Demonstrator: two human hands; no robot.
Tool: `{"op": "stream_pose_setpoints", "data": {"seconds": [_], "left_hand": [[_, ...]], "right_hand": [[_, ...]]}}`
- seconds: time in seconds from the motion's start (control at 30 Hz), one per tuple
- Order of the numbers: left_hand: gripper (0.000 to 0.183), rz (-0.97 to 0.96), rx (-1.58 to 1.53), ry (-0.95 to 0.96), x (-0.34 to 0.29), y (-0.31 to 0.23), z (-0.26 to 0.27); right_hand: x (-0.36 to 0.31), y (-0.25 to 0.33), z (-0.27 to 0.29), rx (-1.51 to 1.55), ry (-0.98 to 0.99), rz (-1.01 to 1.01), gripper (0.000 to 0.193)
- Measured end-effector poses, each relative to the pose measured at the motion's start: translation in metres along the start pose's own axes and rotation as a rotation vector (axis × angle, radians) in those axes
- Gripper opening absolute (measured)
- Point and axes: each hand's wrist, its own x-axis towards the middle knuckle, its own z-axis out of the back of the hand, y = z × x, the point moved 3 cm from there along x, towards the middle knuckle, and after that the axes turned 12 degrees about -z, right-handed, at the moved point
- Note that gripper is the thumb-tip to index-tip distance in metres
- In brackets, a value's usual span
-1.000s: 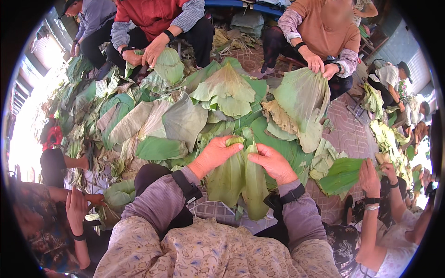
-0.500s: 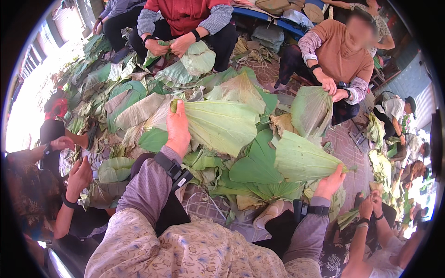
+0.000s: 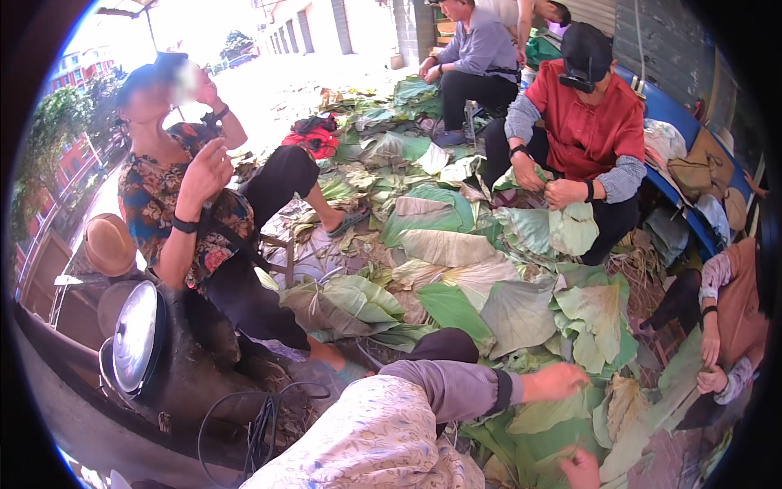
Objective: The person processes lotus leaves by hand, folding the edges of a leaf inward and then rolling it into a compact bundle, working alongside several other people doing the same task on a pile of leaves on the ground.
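Note:
My left hand (image 3: pixel 557 381) reaches out over a pile of large lotus leaves, its fingers blurred; whether they grip anything does not show. A pale green lotus leaf (image 3: pixel 547 412) lies just below it, on a darker green leaf (image 3: pixel 533 447). Close to the lower edge is my right hand (image 3: pixel 582 469), partly cut off, its fingers drawn together above the leaves; what they hold, if anything, cannot be made out. Further off in the pile are a grey-green leaf (image 3: pixel 518 318) and a bright green folded leaf (image 3: pixel 456 316).
A person in a flowered shirt (image 3: pixel 224 216) sits to the left, beside a metal pot lid (image 3: pixel 135 336) and a black cable (image 3: pixel 262 428). Ahead, a person in red (image 3: pixel 582 134) handles a leaf (image 3: pixel 573 228). Another in brown (image 3: pixel 745 301) holds a leaf at the right. A red bag (image 3: pixel 313 138) lies beyond.
My view has swung left, bringing the seated person and pot lid into sight. Both hands, which each held a leaf up and apart, are now closer together, low over the pile.

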Motion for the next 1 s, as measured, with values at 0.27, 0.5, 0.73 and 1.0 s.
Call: {"op": "stream_pose_setpoints", "data": {"seconds": [0.27, 0.5, 0.73, 1.0], "left_hand": [[0.029, 0.172, -0.340, 0.288, -0.009, -0.065, -0.037], [0.028, 0.053, -0.425, 0.418, -0.047, -0.022, -0.062], [0.033, 0.128, -0.364, 0.373, 0.020, -0.016, -0.034], [0.023, 0.525, -0.449, 0.394, 0.044, 0.080, -0.064]], "right_hand": [[-0.018, 0.025, -0.024, 0.161, -0.164, 0.138, 0.029], [-0.031, 0.074, -0.026, -0.112, -0.464, -0.326, 0.049], [0.061, 0.002, -0.005, 0.431, -0.459, -0.008, 0.024], [0.166, -0.067, 0.015, 0.864, -0.069, -0.033, 0.019]]}}
